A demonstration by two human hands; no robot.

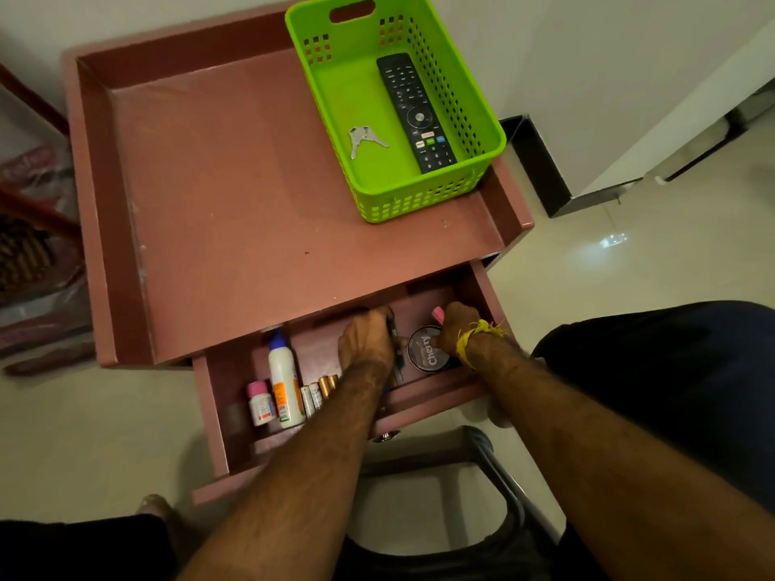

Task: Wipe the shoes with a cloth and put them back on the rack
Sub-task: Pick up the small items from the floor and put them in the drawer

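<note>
Your pink table (235,195) has a raised rim around its top, and a green plastic basket (482,132) sits at the far right corner of it. Inside the basket lie a black remote control (413,111) and, just beside it to the left, a small bunch of keys (364,140).

Below the top, the drawer (218,413) is pulled out toward you. At its left side stand a white bottle with a blue cap (284,379) and a small pink-capped bottle (260,402), touching or nearly so. Next to them lies a row of batteries (318,392). Toward the right lies a round shoe polish tin (427,350) marked "Cherry", with a pink object (438,314) at the back of the drawer beyond it.

Both your forearms reach down into the drawer. Your left hand (367,341) is knuckles-up in the middle, fingers curled down toward the back; a thin dark pen-like item (394,341) lies against its right edge, but you cannot tell whether the grip has hold of it. Your right hand (453,329), with a yellow thread (474,335) tied at the wrist, is curled over the far right edge of the tin; whether that grip is closed on the tin is hidden too.

Neither shoes nor cloth appear in view.
</note>
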